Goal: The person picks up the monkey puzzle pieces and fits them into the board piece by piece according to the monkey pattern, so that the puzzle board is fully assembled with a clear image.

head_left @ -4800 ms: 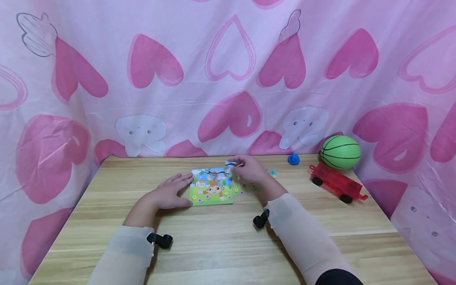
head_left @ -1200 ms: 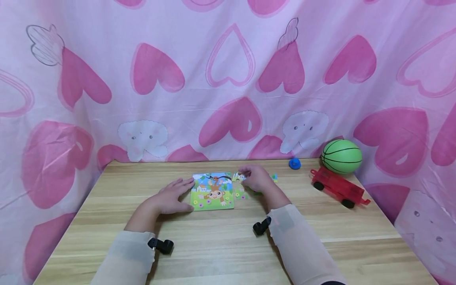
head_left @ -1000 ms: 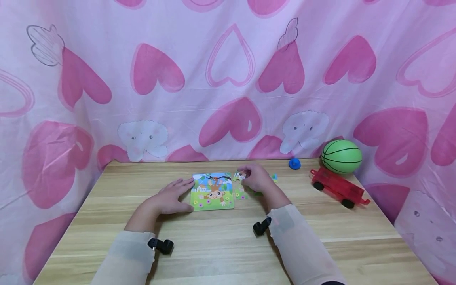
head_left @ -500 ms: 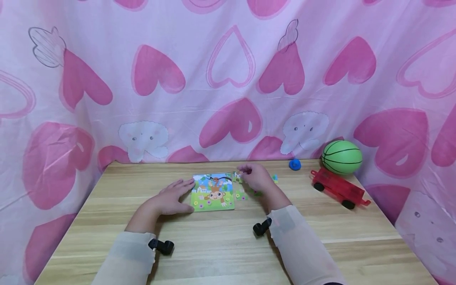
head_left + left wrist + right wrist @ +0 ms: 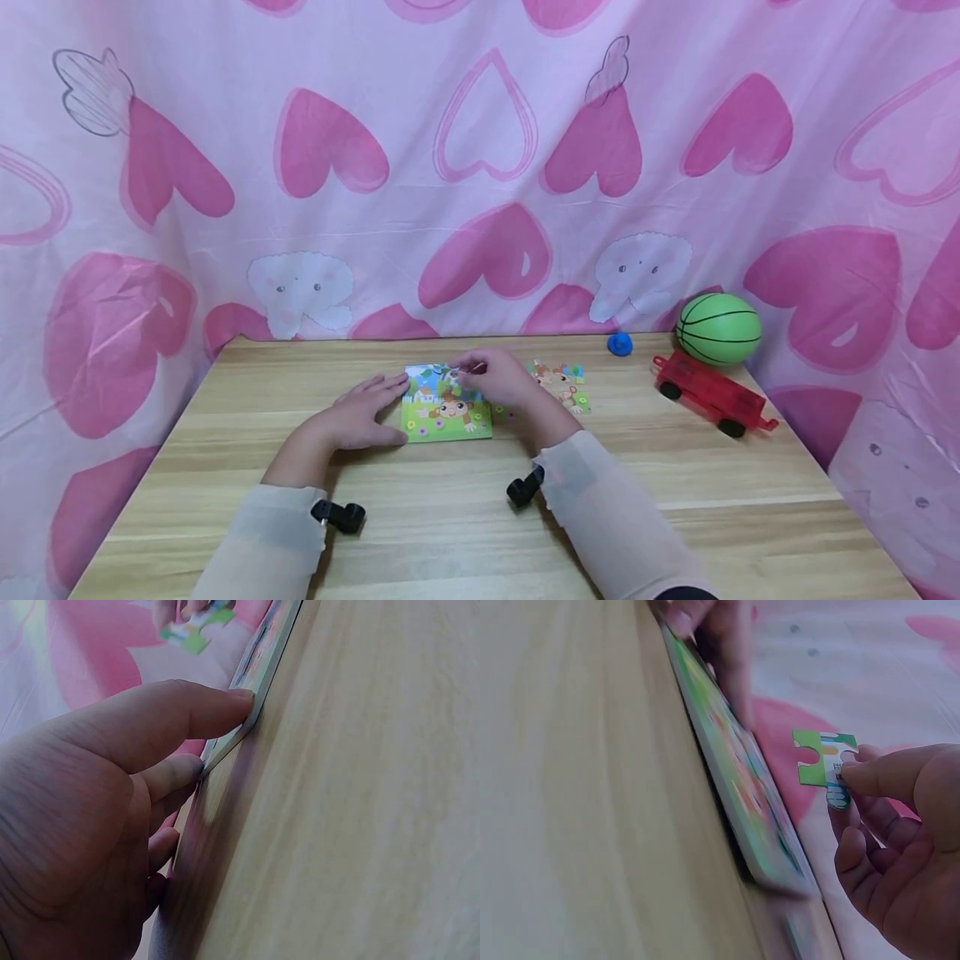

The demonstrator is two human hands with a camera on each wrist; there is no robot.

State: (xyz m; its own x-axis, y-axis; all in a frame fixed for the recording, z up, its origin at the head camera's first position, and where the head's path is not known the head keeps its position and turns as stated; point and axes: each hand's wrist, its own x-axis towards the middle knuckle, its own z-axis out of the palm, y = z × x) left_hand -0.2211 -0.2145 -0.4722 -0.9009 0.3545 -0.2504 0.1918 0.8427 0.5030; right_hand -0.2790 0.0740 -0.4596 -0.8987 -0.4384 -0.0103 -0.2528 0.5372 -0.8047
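A square puzzle board [image 5: 442, 430] with a monkey picture lies on the table. My left hand [image 5: 358, 417] rests at its left side; in the left wrist view the thumb [image 5: 214, 712] presses one edge and a fingertip touches another near the corner. Over the board's upper right part, my right hand [image 5: 501, 385] pinches a jigsaw piece [image 5: 810, 769] between thumb and fingers. This piece is green, white and blue, and in the right wrist view it is held up off the board. Several loose jigsaw pieces [image 5: 558, 383] lie right of the board, some partly behind my right hand.
At the back right of the wooden table [image 5: 450, 525] stand a green ball [image 5: 718, 328] with black lines and a red toy wagon [image 5: 708, 393]. A small blue object [image 5: 619, 343] sits near the back edge. A pink heart-patterned curtain [image 5: 405, 233] hangs behind.
My right hand has moved left from the loose pieces to above the board, now with a jigsaw piece pinched in its fingers. My left hand has stayed at the board's left side.
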